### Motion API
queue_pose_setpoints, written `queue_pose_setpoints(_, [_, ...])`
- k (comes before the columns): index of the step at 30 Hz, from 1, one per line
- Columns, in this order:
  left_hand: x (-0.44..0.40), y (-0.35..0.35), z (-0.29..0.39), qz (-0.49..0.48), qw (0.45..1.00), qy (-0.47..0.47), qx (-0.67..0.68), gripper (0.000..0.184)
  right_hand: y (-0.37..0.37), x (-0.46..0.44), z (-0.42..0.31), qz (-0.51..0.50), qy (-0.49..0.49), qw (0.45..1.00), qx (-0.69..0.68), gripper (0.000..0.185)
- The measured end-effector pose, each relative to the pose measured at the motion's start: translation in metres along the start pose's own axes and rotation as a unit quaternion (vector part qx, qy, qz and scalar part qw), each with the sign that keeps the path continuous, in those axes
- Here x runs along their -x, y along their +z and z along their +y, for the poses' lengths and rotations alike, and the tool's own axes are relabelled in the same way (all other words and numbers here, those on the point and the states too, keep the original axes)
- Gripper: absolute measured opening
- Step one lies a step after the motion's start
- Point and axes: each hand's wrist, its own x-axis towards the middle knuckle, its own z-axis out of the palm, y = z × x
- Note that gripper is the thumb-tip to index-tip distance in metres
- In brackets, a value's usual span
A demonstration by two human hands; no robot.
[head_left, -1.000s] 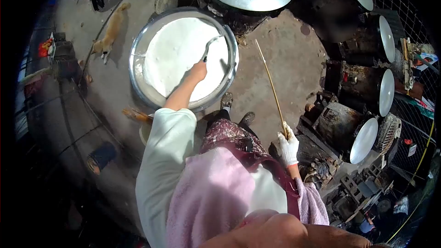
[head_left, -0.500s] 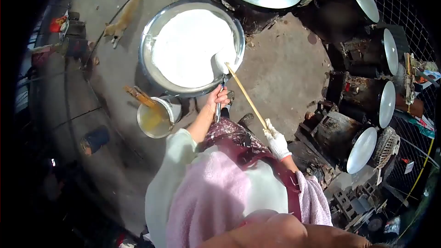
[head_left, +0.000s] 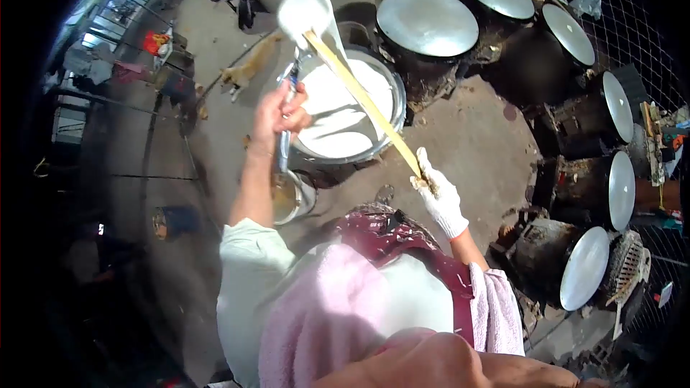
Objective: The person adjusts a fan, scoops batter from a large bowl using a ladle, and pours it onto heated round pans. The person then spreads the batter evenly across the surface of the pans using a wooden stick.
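A white-coated ladle (head_left: 305,13) is raised above a large metal basin (head_left: 399,100) of white liquid (head_left: 338,140). A white stream seems to fall from its lip. My gloved right hand (head_left: 440,200) grips the far end of the ladle's long wooden handle (head_left: 366,106). My bare left hand (head_left: 277,115) is closed round a shiny metal handle (head_left: 284,151), held upright over the basin's left side. The upper end of that handle meets or passes behind the ladle bowl; I cannot tell whether the two are joined.
Flat round metal lids or pans (head_left: 428,21) sit on dark stoves curving round the right side. A bucket (head_left: 305,197) stands below the basin, partly hidden by my left arm. A cat (head_left: 251,68) is on the floor at upper left. Wire mesh (head_left: 611,21) hangs at upper right.
The ladle has risen from the liquid and moved up and left. My left hand has lifted the metal handle with it. My right hand still grips the wooden handle. The view has shifted.
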Motion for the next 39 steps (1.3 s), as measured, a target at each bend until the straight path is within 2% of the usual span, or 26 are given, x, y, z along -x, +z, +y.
queue_pose_setpoints(2, [0.010,0.026,0.050,0.006,0.994,0.069,-0.088,0.034,-0.009,-0.009,-0.013,0.015,-0.036,0.998,0.044,0.057])
queue_pose_setpoints(4, [0.018,0.044,0.084,-0.038,0.980,0.139,-0.134,0.036,-0.012,-0.013,-0.012,0.072,-0.171,0.982,-0.044,0.054])
queue_pose_setpoints(6, [0.023,0.043,0.102,-0.080,0.973,0.168,-0.135,0.038,-0.013,-0.012,-0.017,0.193,-0.328,0.925,-0.006,0.057])
queue_pose_setpoints(7, [0.023,0.038,0.101,-0.048,0.977,0.162,-0.134,0.037,-0.010,-0.007,-0.005,0.197,-0.354,0.914,-0.035,0.057])
queue_pose_setpoints(8, [0.020,0.029,0.094,-0.015,0.980,0.152,-0.130,0.037,-0.010,0.003,-0.001,0.193,-0.328,0.924,-0.041,0.056])
queue_pose_setpoints(9, [0.015,0.015,0.081,-0.022,0.980,0.134,-0.145,0.036,-0.008,0.011,0.011,0.188,-0.294,0.935,-0.063,0.055])
queue_pose_setpoints(12, [-0.005,-0.031,0.018,0.058,0.993,0.036,-0.092,0.032,-0.005,0.023,0.032,0.200,-0.253,0.945,-0.044,0.054])
queue_pose_setpoints(14, [-0.028,-0.070,-0.027,0.094,0.988,-0.094,-0.074,0.030,-0.001,0.032,0.044,0.173,-0.149,0.959,-0.166,0.052])
queue_pose_setpoints(16, [-0.061,-0.095,-0.071,0.159,0.945,-0.224,-0.177,0.026,0.004,0.036,0.052,0.179,-0.083,0.957,-0.212,0.052])
queue_pose_setpoints(18, [-0.094,-0.133,-0.127,0.119,0.916,-0.262,-0.279,0.026,0.007,0.040,0.053,0.181,-0.021,0.961,-0.207,0.051])
queue_pose_setpoints(19, [-0.106,-0.139,-0.154,0.140,0.896,-0.231,-0.352,0.027,0.008,0.038,0.055,0.182,0.008,0.962,-0.205,0.050])
queue_pose_setpoints(20, [-0.118,-0.140,-0.181,0.160,0.869,-0.200,-0.423,0.029,0.010,0.038,0.058,0.185,0.016,0.965,-0.187,0.051])
queue_pose_setpoints(21, [-0.129,-0.145,-0.204,0.152,0.818,-0.193,-0.520,0.028,0.011,0.039,0.060,0.183,0.036,0.967,-0.174,0.052])
queue_pose_setpoints(22, [-0.134,-0.153,-0.230,0.114,0.689,-0.084,-0.711,0.024,0.012,0.038,0.059,0.181,0.054,0.969,-0.160,0.052])
queue_pose_setpoints(24, [-0.118,-0.146,-0.243,0.072,0.597,-0.105,-0.792,0.021,0.020,0.039,0.060,0.187,0.082,0.961,-0.185,0.053])
queue_pose_setpoints(25, [-0.117,-0.148,-0.238,0.004,0.547,-0.148,-0.824,0.023,0.021,0.039,0.062,0.191,0.093,0.957,-0.198,0.054])
queue_pose_setpoints(28, [-0.121,-0.152,-0.229,-0.159,0.478,-0.201,-0.840,0.027,0.027,0.042,0.074,0.191,0.129,0.954,-0.193,0.054])
queue_pose_setpoints(29, [-0.120,-0.166,-0.234,-0.166,0.484,-0.132,-0.849,0.031,0.028,0.043,0.077,0.187,0.137,0.954,-0.190,0.054])
queue_pose_setpoints(30, [-0.121,-0.174,-0.244,-0.118,0.492,-0.106,-0.856,0.030,0.030,0.043,0.078,0.188,0.152,0.955,-0.173,0.055])
queue_pose_setpoints(32, [-0.115,-0.181,-0.249,-0.028,0.499,-0.057,-0.864,0.030,0.036,0.043,0.073,0.211,0.174,0.933,-0.233,0.054])
queue_pose_setpoints(33, [-0.119,-0.186,-0.246,-0.065,0.488,-0.035,-0.870,0.026,0.035,0.042,0.074,0.207,0.192,0.936,-0.209,0.054])
queue_pose_setpoints(34, [-0.129,-0.175,-0.224,-0.149,0.501,-0.079,-0.849,0.021,0.035,0.041,0.075,0.198,0.210,0.940,-0.184,0.053])
queue_pose_setpoints(36, [-0.141,-0.172,-0.211,-0.159,0.509,-0.102,-0.840,0.018,0.036,0.040,0.085,0.193,0.207,0.939,-0.196,0.053])
queue_pose_setpoints(39, [-0.151,-0.184,-0.227,-0.061,0.544,-0.130,-0.827,0.020,0.034,0.034,0.086,0.201,0.206,0.933,-0.217,0.052])
